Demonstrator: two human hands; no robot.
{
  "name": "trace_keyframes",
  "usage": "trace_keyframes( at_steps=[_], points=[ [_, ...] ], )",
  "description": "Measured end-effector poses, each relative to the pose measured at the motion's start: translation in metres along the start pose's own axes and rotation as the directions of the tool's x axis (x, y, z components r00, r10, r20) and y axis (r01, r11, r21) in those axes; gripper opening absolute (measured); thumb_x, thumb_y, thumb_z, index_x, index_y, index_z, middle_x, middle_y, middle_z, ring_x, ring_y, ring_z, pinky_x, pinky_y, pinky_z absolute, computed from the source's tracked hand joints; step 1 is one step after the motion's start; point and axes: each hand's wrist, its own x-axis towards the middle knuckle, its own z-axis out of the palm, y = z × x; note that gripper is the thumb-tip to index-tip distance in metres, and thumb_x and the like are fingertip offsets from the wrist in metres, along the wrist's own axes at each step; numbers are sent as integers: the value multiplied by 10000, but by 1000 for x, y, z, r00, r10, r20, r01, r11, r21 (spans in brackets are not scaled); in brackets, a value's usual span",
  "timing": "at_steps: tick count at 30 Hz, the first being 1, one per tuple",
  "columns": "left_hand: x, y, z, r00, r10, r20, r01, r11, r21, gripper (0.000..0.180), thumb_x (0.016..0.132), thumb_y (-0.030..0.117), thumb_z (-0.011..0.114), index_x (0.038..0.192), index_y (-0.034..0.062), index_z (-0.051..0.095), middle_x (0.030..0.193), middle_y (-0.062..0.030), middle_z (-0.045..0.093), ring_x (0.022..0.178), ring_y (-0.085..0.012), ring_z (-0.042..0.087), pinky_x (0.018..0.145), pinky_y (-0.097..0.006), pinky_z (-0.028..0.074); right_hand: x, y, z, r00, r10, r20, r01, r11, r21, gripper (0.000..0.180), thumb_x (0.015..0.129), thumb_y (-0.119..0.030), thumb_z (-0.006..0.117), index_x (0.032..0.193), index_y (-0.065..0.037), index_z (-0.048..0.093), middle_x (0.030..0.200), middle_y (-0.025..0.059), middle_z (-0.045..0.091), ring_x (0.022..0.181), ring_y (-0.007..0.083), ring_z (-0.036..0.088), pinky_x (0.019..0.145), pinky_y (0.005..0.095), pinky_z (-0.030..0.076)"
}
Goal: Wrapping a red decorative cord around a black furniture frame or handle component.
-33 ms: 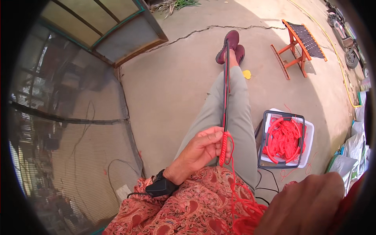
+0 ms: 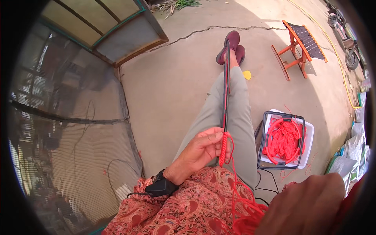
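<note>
Red cord, braided into a short tight length, sits at the near end of a taut dark strap that runs along the outstretched legs to the dark red shoes. The left hand pinches the braid between thumb and fingers. Loose red strands fall from the braid onto the patterned cloth in the lap. The right hand is at the lower right, close to the camera; its finger position cannot be determined. A bin holding more red cord stands on the concrete floor beside the right leg. An orange folding stool stands farther off.
</note>
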Motion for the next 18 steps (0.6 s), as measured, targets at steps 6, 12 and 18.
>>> trace_keyframes(
  at_steps=[6,12,18],
  points=[
    [-1,-2,5,999,-20,-26,18,998,-59,214,937,199,551,1029,5,545,807,-148,633,744,-261,630,704,-380,511,-4,4,-26,955,-34,296,54,997,-59,295,831,-121,686,603,-5,538,569,105,526,419,227,448,397,315,333],
    [-1,1,-3,999,25,34,-24,999,-26,218,970,182,510,1088,0,529,870,-141,633,774,-241,644,738,-388,535,15,-11,-34,742,371,558,-100,885,-455,285,840,-130,683,628,9,553,566,111,521,428,228,450,402,313,339],
    [-1,0,3,1000,22,-12,-23,999,-33,215,947,186,543,1050,-2,539,830,-149,629,750,-269,633,722,-391,515,-4,9,-23,976,-80,205,89,995,-39,188,814,-99,699,717,0,573,621,106,569,513,225,514,463,326,395]
  ],
)
